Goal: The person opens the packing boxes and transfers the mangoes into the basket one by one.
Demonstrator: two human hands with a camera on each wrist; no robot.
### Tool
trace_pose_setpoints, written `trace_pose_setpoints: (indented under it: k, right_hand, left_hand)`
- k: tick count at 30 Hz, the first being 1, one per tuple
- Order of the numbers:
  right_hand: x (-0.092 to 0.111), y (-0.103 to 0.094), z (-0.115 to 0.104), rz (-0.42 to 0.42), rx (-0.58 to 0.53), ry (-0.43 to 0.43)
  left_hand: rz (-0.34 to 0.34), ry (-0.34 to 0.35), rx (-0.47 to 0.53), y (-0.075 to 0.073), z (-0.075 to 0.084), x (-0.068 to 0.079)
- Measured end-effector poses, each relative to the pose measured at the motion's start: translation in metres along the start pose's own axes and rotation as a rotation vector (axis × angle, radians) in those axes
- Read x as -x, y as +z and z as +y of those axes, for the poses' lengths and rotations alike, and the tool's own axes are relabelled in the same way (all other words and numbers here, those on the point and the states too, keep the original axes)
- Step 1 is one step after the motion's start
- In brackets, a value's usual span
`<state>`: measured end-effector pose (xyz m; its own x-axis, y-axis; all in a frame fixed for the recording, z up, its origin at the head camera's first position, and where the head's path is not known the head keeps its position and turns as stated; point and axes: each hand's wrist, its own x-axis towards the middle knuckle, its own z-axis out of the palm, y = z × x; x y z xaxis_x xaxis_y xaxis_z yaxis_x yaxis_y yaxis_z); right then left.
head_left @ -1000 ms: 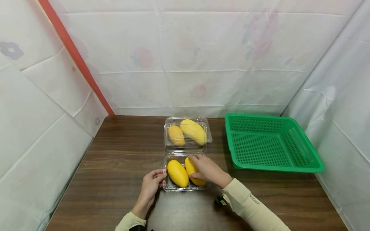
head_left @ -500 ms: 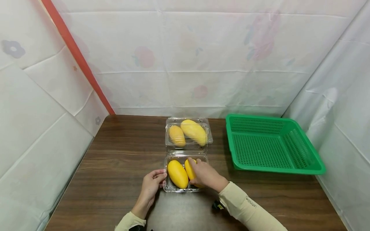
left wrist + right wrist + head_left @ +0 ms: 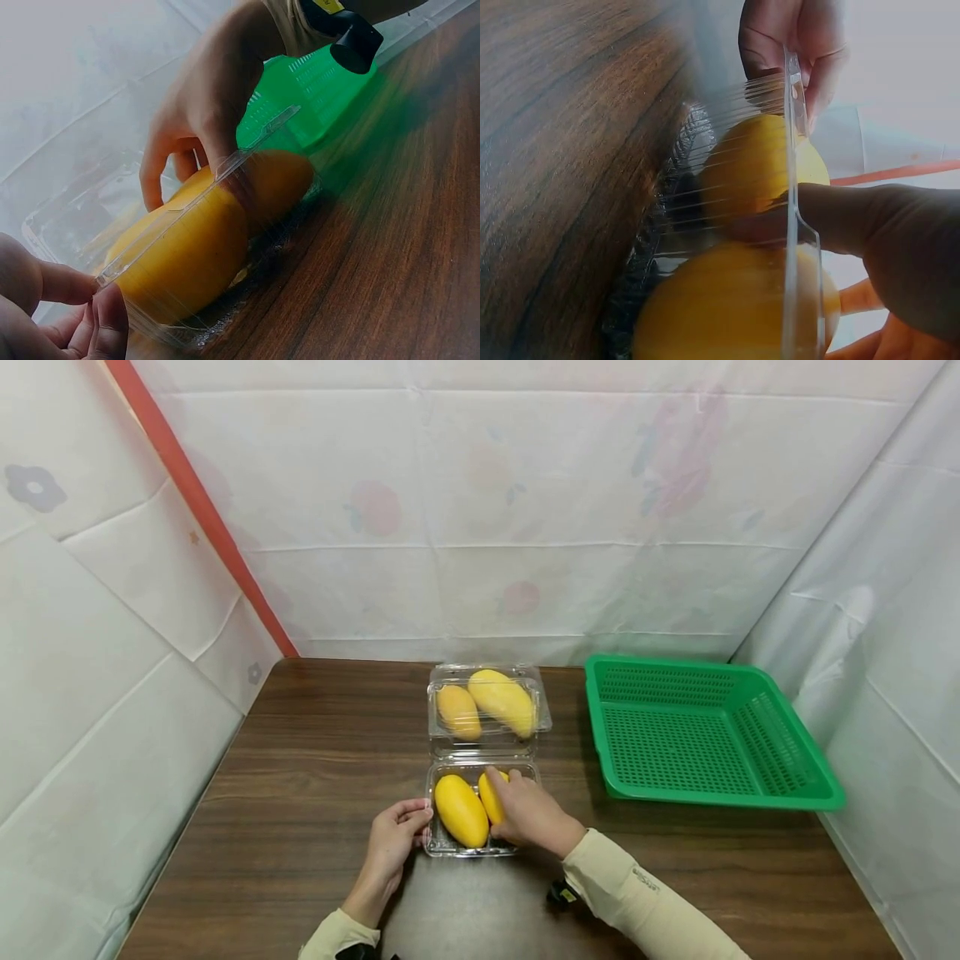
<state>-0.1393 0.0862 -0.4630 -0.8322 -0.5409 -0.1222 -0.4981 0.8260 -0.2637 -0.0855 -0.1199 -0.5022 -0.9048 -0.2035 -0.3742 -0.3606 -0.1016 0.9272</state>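
Note:
Two yellow mangoes lie side by side in the base of a clear plastic clamshell box (image 3: 472, 853), its lid folded back behind it. My left hand (image 3: 395, 843) pinches the box's left rim between thumb and fingers, as the left wrist view shows. The left mango (image 3: 461, 811) is untouched by the left hand. My right hand (image 3: 534, 814) reaches over the right rim and grips the right mango (image 3: 727, 307), thumb down between the two fruits and fingers over its far side. Much of that mango is hidden by the hand in the head view.
Behind, a second clear box (image 3: 545, 714) holds a small mango (image 3: 458, 712) and a larger one (image 3: 501, 700), seen partly through the raised lid. A green perforated basket (image 3: 712, 802) stands at right on the wooden table (image 3: 315, 793). White curtains enclose the back and sides.
My right hand has shifted slightly left with the right mango, which now sits closer against the left one. My left hand stays at the rim.

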Motion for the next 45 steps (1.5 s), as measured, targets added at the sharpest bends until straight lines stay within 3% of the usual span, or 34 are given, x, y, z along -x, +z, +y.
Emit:
trace_pose_setpoints:
  k: [16, 27, 35, 45]
  right_hand:
    - [-0.002, -0.01, -0.001, -0.003, -0.121, 0.039]
    - [-0.001, -0.02, 0.001, 0.003, -0.149, 0.005]
    - [0.002, -0.035, 0.003, 0.019, -0.205, 0.011]
    - [0.007, -0.051, 0.004, 0.055, -0.2, 0.019]
  left_hand:
    - [0.005, 0.016, -0.005, -0.002, -0.001, 0.001]
    - [0.002, 0.012, -0.012, -0.003, -0.001, 0.0]
    - [-0.004, 0.0, -0.009, -0.004, 0.0, 0.002]
    - [-0.014, 0.0, -0.01, -0.004, 0.0, 0.003]
